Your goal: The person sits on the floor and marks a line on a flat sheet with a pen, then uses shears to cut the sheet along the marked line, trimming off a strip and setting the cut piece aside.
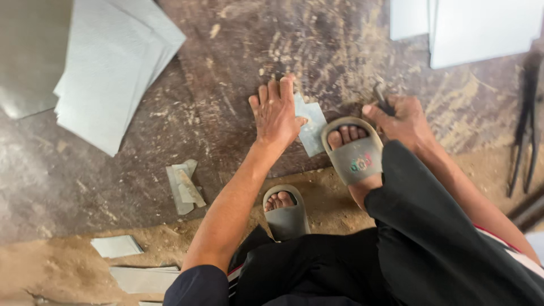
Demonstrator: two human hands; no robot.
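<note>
Scuffed, dusty workshop floor [226, 85] bears a small grey sheet piece [311, 131], pinned by the left hand [276, 113] with fingers spread flat, while just right of it the right hand [403, 120] grips a dark tool [382, 102] beside a sandalled foot [354, 153].

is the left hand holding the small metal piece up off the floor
No, the left hand lies flat, pressing the small metal piece down on the floor.

Open floor: we see bare, scuffed floor [226, 68] across the upper middle of the frame.
Upper left: a stack of grey sheets [113, 68] blocks us.
Upper right: white sheets [481, 28] fill the corner.
Right edge: dark tongs [527, 130] lie there.
Lower left: metal offcuts [184, 187] and scraps [116, 246] lie scattered.
Centre: our sandalled foot [354, 156] hems the small sheet piece [310, 127].
</note>
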